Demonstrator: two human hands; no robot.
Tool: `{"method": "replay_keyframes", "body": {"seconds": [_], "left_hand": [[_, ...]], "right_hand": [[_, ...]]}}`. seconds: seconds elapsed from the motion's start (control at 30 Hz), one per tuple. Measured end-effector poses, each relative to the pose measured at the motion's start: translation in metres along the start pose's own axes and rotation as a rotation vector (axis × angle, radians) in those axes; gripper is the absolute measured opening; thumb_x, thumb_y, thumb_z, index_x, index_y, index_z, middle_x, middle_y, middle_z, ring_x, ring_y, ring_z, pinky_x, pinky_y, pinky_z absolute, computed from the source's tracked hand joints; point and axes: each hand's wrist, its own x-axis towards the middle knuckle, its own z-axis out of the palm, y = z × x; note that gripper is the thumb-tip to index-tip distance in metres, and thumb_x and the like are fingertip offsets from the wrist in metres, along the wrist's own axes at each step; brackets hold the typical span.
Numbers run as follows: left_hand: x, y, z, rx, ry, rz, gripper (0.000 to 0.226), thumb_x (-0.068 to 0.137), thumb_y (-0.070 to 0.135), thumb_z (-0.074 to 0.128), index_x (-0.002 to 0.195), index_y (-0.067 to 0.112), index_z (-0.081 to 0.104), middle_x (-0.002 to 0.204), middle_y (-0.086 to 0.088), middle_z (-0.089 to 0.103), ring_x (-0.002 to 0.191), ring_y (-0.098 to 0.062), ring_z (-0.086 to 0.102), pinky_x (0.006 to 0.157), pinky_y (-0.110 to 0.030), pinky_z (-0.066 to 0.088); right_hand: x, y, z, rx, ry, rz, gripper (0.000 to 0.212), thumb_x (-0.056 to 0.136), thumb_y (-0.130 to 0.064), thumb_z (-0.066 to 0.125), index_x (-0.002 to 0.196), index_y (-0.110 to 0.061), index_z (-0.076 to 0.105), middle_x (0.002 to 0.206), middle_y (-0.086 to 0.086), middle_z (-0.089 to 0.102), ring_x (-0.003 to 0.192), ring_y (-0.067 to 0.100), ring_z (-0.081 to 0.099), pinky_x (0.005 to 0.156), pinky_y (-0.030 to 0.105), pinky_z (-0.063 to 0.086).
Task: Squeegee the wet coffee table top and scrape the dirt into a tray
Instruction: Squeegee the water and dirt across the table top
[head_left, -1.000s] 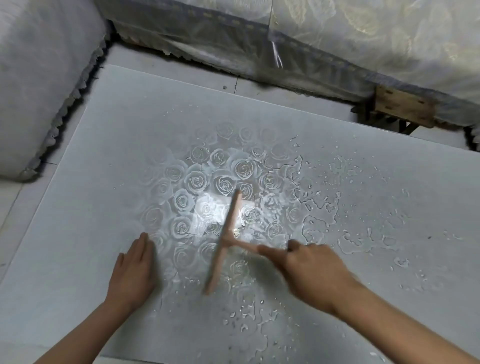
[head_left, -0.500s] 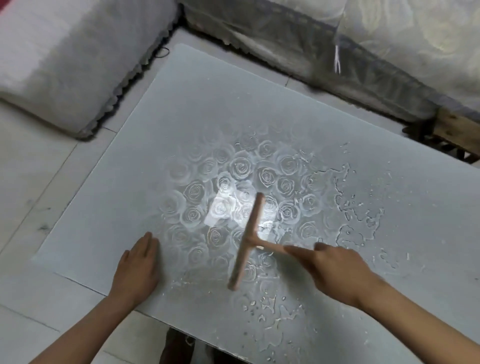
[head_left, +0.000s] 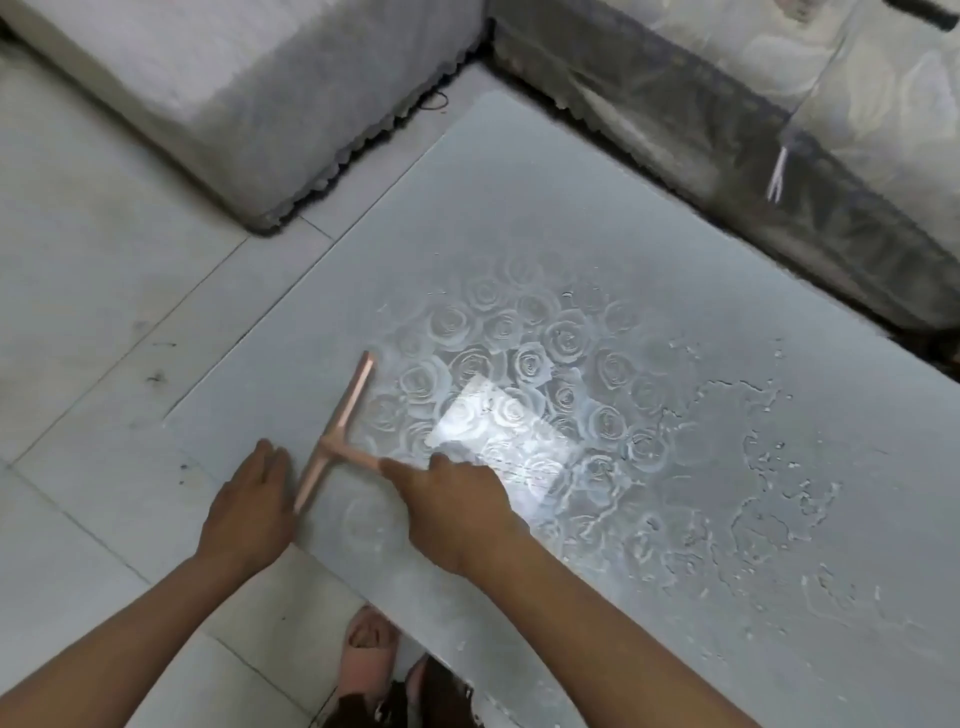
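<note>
Right hand (head_left: 457, 514) gripping the pink T-shaped plastic squeegee (head_left: 340, 431), left hand (head_left: 249, 509) flat on the wet rose-patterned glass bench (head_left: 519, 208): apply even blade pressure.

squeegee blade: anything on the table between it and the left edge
Yes: the left hand lies flat on the coffee table top, just left of the near end of the squeegee blade. Nothing visible lies left of the blade's far end. The right hand grips the handle. No tray shows.

The left hand (head_left: 249, 506) lies palm-down, fingers straight; the right hand (head_left: 452, 506) curls round the squeegee (head_left: 344, 418) handle.
</note>
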Motion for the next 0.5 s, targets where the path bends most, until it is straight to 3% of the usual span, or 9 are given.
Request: {"method": "replay_keyframes", "body": {"seconds": [0.1,0.17,0.3,0.4,0.5], "left_hand": [[-0.001,-0.024,0.005,0.005,0.029,-0.002,0.057,0.084,0.003,0.052,0.138,-0.004,0.035,0.149,-0.028,0.023,0.132,-0.04,0.032,0.1,-0.046,0.036],[-0.006,-0.035,0.01,-0.042,0.054,-0.026,0.06,0.087,0.001,0.047,0.144,-0.001,0.029,0.154,-0.025,0.015,0.138,-0.037,0.025,0.106,-0.042,0.03],[-0.014,-0.045,0.022,-0.124,0.025,-0.045,0.063,0.094,0.007,0.039,0.151,0.007,0.013,0.159,-0.017,0.004,0.146,-0.029,0.011,0.115,-0.034,0.015],[-0.018,-0.054,0.023,-0.2,0.008,-0.036,0.063,0.093,0.006,0.04,0.151,0.007,0.016,0.16,-0.013,0.004,0.145,-0.028,0.018,0.113,-0.036,0.023],[-0.021,-0.062,0.026,-0.319,0.007,-0.021,0.063,0.09,-0.001,0.042,0.15,0.005,0.021,0.16,-0.009,0.005,0.143,-0.03,0.025,0.111,-0.037,0.029]], "right_hand": [[0.0,0.005,0.012,-0.012,0.022,0.016,0.058,0.092,-0.016,0.045,0.144,-0.038,0.03,0.106,0.014,0.054,0.093,0.036,0.06,0.067,0.034,0.034],[-0.023,0.022,0.014,-0.017,0.019,0.049,0.059,0.092,-0.02,0.044,0.142,-0.045,0.025,0.093,0.008,0.051,0.088,0.032,0.061,0.065,0.032,0.035],[-0.089,0.066,0.006,-0.091,-0.039,0.225,0.057,0.096,-0.026,0.035,0.14,-0.056,0.014,0.08,-0.004,0.043,0.085,0.024,0.063,0.061,0.03,0.037],[-0.109,0.065,-0.014,-0.219,-0.005,0.314,0.052,0.099,-0.029,0.033,0.14,-0.056,0.016,0.071,-0.008,0.043,0.076,0.018,0.061,0.057,0.029,0.039],[-0.083,0.026,-0.024,-0.134,0.071,0.236,0.052,0.098,-0.029,0.037,0.138,-0.053,0.015,0.075,-0.004,0.054,0.074,0.023,0.06,0.059,0.032,0.042]]}}
